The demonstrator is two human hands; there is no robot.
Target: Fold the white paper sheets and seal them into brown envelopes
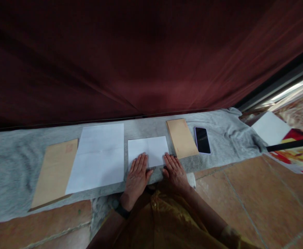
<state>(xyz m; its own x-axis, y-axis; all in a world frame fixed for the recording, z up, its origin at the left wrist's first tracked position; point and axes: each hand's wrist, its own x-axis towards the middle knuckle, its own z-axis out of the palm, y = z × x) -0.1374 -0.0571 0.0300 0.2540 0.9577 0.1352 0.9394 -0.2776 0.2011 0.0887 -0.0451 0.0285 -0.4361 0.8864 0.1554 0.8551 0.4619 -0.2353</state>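
A folded white sheet of paper [148,147] lies on the grey cloth in front of me, a crease running down its middle. Flat on its lower left corner rests my left hand [138,174], fingers stretched out. My right hand [176,172] lies flat at the lower right corner, its fingers also extended. Neither hand grips anything. Left of the folded sheet is a larger white sheet [99,155] with faint creases, partly over a brown envelope [55,169]. Close to my right hand sits a stack of brown envelopes [182,138].
A phone [202,140] with a purple edge lies right of the envelope stack. The grey cloth [224,138] covers a narrow surface, backed by a dark red curtain [146,62]. At the far right are a white sheet [271,128] and a dark bar [293,143]. Below is tiled floor [234,193].
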